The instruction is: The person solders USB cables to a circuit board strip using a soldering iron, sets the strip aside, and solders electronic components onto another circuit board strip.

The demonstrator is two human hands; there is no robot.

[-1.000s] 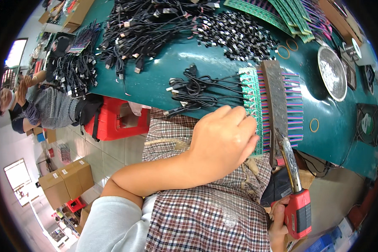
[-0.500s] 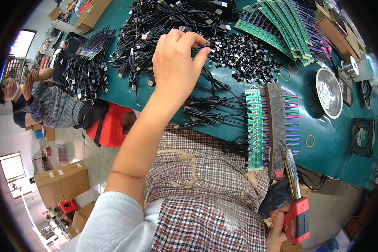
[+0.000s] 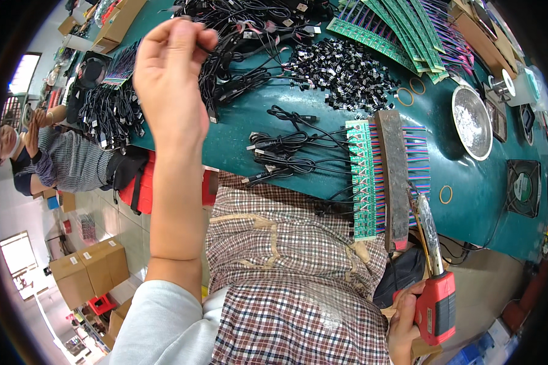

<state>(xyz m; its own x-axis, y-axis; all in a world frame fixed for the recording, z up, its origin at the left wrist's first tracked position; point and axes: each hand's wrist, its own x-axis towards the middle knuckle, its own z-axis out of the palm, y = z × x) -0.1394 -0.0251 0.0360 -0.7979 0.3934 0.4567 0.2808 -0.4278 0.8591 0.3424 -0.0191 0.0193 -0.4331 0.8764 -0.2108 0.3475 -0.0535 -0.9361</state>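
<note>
My left hand (image 3: 173, 82) is raised over the left edge of the pile of black USB cables (image 3: 243, 61), fingers curled together; anything pinched in them is too small or hidden to name. In my right hand (image 3: 405, 316), low at the right, is a red and black soldering gun (image 3: 435, 307), its tip up beside the dark bar (image 3: 391, 176). That bar lies across coloured wires joined to a green circuit board strip (image 3: 364, 182). Several black cables (image 3: 286, 146) run from the strip's left side.
Small black-and-silver connectors (image 3: 347, 73) are heaped behind the strip. Stacked green boards (image 3: 383, 39) lie at the back right. A metal bowl (image 3: 471, 125), a small fan (image 3: 523, 188) and rubber bands (image 3: 446, 194) are at the right. Another person (image 3: 73, 146) sits at the left.
My left hand has moved left and slightly up from beside the connector heap, turning as it went. The right hand keeps its hold on the soldering gun, nearly still. The whole view has shifted slightly.
</note>
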